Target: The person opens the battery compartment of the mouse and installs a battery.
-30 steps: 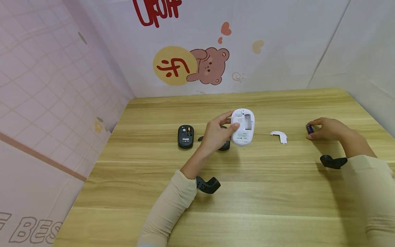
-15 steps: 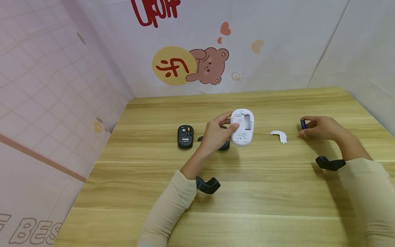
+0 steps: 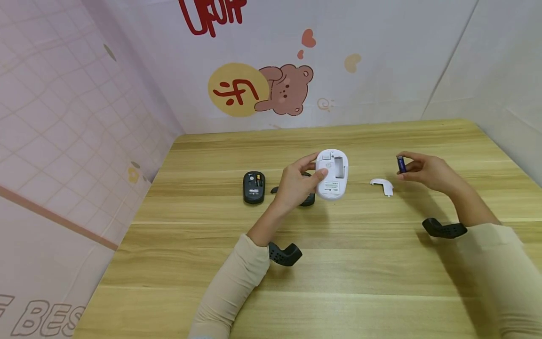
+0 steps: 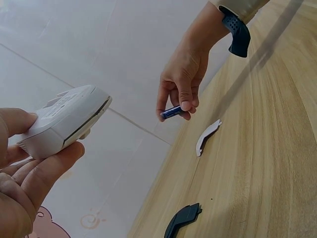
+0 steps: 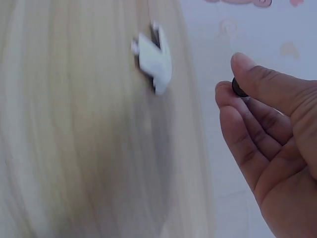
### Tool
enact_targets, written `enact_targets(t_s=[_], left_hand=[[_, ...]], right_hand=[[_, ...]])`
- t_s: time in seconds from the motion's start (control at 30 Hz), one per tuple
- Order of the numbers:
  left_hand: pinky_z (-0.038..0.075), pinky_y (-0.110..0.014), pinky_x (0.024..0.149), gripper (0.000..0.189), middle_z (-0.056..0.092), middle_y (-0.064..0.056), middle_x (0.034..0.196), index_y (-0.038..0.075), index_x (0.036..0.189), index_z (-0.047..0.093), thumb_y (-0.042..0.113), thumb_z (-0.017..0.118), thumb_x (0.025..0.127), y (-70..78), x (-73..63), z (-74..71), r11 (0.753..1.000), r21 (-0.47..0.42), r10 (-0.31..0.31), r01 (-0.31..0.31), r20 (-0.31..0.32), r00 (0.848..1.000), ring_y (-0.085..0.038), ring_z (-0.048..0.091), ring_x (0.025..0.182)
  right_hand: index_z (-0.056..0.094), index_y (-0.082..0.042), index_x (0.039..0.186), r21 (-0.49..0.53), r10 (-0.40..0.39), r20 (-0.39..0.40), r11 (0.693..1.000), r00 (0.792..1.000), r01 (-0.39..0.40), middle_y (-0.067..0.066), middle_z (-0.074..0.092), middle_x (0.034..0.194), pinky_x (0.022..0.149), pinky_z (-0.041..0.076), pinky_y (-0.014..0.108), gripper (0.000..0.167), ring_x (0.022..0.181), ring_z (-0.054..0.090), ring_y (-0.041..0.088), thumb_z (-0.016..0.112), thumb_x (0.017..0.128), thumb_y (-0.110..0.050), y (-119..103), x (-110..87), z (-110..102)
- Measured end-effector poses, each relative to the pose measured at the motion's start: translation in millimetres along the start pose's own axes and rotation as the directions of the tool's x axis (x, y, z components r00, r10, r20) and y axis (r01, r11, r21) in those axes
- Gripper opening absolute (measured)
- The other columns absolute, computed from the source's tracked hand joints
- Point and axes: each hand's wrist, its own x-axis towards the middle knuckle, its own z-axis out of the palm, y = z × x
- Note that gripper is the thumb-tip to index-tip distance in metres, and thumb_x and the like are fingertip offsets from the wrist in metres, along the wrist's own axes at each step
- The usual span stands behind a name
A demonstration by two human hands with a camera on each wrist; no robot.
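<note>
My left hand (image 3: 295, 184) grips a white computer mouse (image 3: 328, 181) above the table, its underside with the uncovered battery slot facing me. In the left wrist view the mouse (image 4: 67, 116) shows side-on between thumb and fingers. Between thumb and fingertips, my right hand (image 3: 429, 170) pinches a small dark-blue battery (image 3: 401, 164), held upright off the table. The battery (image 4: 172, 111) also shows in the left wrist view; the right wrist view shows just its dark end. A white battery cover (image 3: 384, 186) lies on the table, between the two hands.
A black mouse (image 3: 254, 187) lies belly-up on the wooden table (image 3: 338, 292), a battery in its slot. Another black mouse (image 3: 308, 200) is mostly hidden behind my left hand. A dark cover (image 4: 182, 221) lies nearby. A printed wall sheet (image 3: 372, 84) closes the table's back.
My right hand has moved left with the battery, from the right part of the table toward the white cover, and the battery stands more upright. My left hand and the white mouse have hardly moved.
</note>
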Motion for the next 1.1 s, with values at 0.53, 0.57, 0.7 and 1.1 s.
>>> enact_targets(t_s=[0.53,0.57,0.7,1.1], left_hand=[[0.055,-0.039,0.067,0.045,0.059,-0.023,0.112,-0.002,0.132,0.048,0.0,0.059,0.089,29.2,-16.6,0.9,1.0,0.021,0.004,-0.004,0.0,1.0,-0.01,0.058,0.063],[0.055,-0.039,0.067,0.045,0.059,-0.023,0.112,-0.002,0.132,0.048,0.0,0.059,0.089,29.0,-16.4,0.9,1.0,0.021,0.005,-0.005,0.001,1.0,-0.01,0.058,0.063],[0.055,-0.038,0.066,0.045,0.059,-0.022,0.111,-0.001,0.132,0.048,0.001,0.059,0.089,27.8,-15.7,0.4,1.0,0.019,0.003,-0.003,0.002,1.0,-0.01,0.058,0.062],[0.055,-0.038,0.067,0.045,0.059,-0.021,0.111,-0.001,0.132,0.048,0.001,0.059,0.089,26.3,-16.0,-0.5,1.0,0.022,0.005,-0.006,0.005,1.0,-0.01,0.058,0.063]], right_hand=[[0.046,-0.006,0.135,0.094,-0.009,-0.119,0.995,0.993,0.02,0.012,0.068,0.096,0.061,0.05,0.021,0.061,0.074,0.059,-0.005,0.071,0.083,-0.024,-43.0,-6.1,16.6],[0.045,-0.006,0.136,0.103,-0.007,-0.127,0.995,0.992,0.02,0.012,0.068,0.096,0.061,0.05,0.02,0.062,0.074,0.059,-0.005,0.071,0.083,-0.024,-45.7,-6.7,17.3],[0.041,-0.006,0.139,0.126,-0.003,-0.148,0.992,0.989,0.021,0.013,0.068,0.097,0.061,0.047,0.016,0.068,0.074,0.059,-0.007,0.071,0.082,-0.027,-55.5,-7.9,19.7],[0.046,0.003,0.133,0.348,0.01,-0.185,0.936,0.983,0.057,-0.011,0.069,0.078,0.063,0.051,0.017,0.056,0.067,0.066,0.008,0.068,0.086,-0.018,-75.1,-8.5,30.8]])
